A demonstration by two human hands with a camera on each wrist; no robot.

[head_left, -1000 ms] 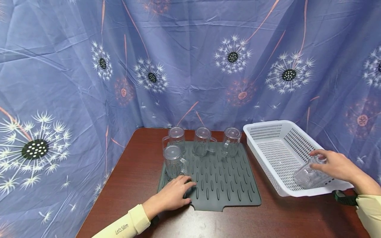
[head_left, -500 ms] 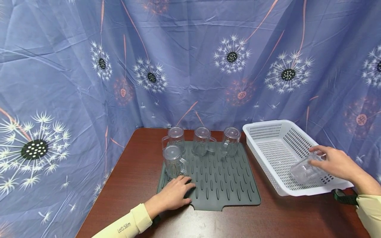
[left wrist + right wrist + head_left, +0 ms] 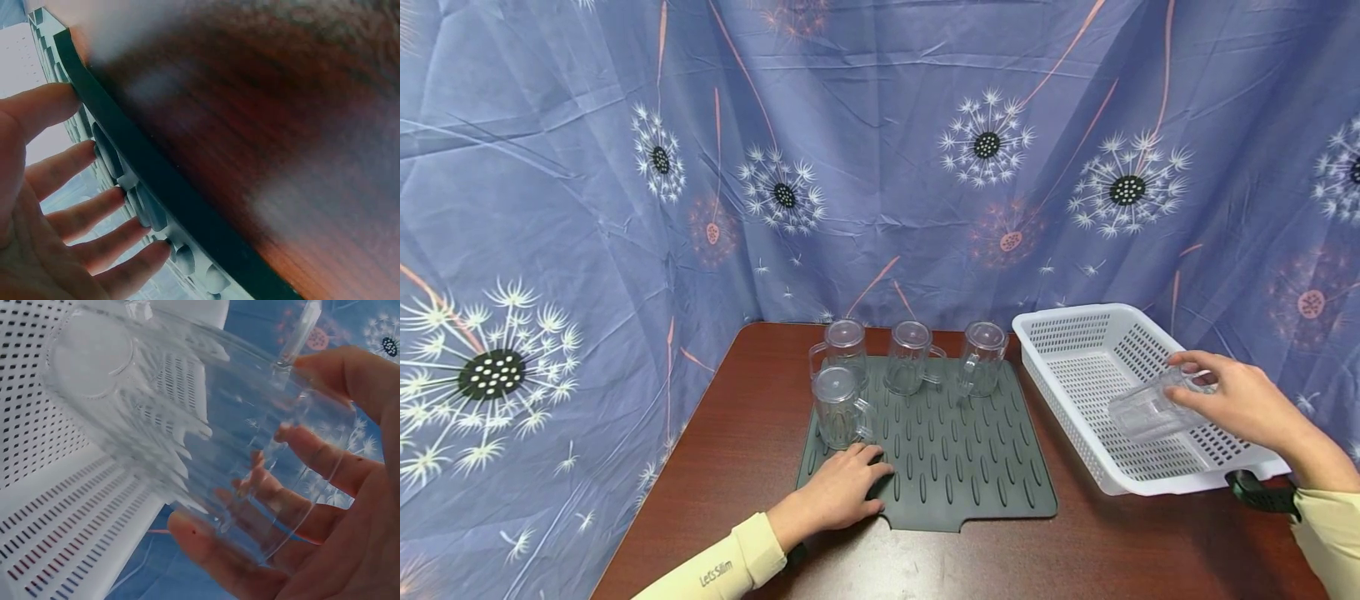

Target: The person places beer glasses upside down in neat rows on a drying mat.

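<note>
My right hand [image 3: 1247, 400] grips a clear glass mug [image 3: 1153, 408] near its rim, tilted inside the white basket [image 3: 1067, 421]. In the right wrist view, thumb and fingers wrap round the mug [image 3: 206, 425], its base toward the basket floor. My left hand [image 3: 838, 490] rests with spread fingers on the front left of the grey drying mat [image 3: 940, 467]; the left wrist view shows its fingertips at the ribbed mat edge [image 3: 162, 181]. Just beyond it stands an upside-down glass mug [image 3: 835, 412]. Behind are more upturned mugs: left [image 3: 847, 354], middle [image 3: 907, 358] and right [image 3: 982, 358].
A brown wooden table [image 3: 722, 433] carries the mat and the basket, which sits close to the mat's right side. A blue dandelion-patterned curtain [image 3: 880, 167] hangs behind and at the sides. The basket's raised walls surround the held mug.
My right hand has shifted slightly left and up, swinging the mug's base leftward within the basket so it lies more level. The left hand stays in place on the mat.
</note>
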